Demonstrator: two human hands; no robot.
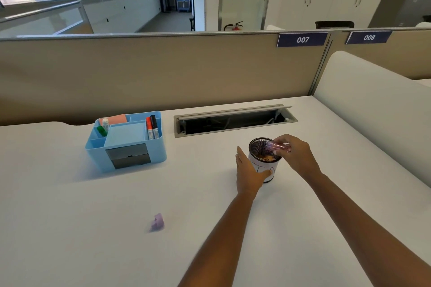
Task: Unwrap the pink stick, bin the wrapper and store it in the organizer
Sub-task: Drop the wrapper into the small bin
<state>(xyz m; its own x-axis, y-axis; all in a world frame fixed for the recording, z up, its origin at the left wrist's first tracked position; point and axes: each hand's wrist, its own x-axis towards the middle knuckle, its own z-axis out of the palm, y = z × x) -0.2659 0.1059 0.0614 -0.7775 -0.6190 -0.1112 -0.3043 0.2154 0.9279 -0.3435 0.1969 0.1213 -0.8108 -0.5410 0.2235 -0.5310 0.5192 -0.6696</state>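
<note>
Holding the wrapper (pixel 278 147) pinched in your right hand (pixel 295 155) fingers, you hover just over the bin (pixel 264 161); your left hand (pixel 250 173) wraps its side. Next, let go, then fetch the pink stick (pixel 157 222) for the organizer (pixel 127 141).

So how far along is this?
Unwrapping looks done: the pink stick lies bare on the desk. In hand: the right hand holds the wrapper over the bin, steadied by the left hand. Left: drop it in, then put the stick in the organizer.
</note>
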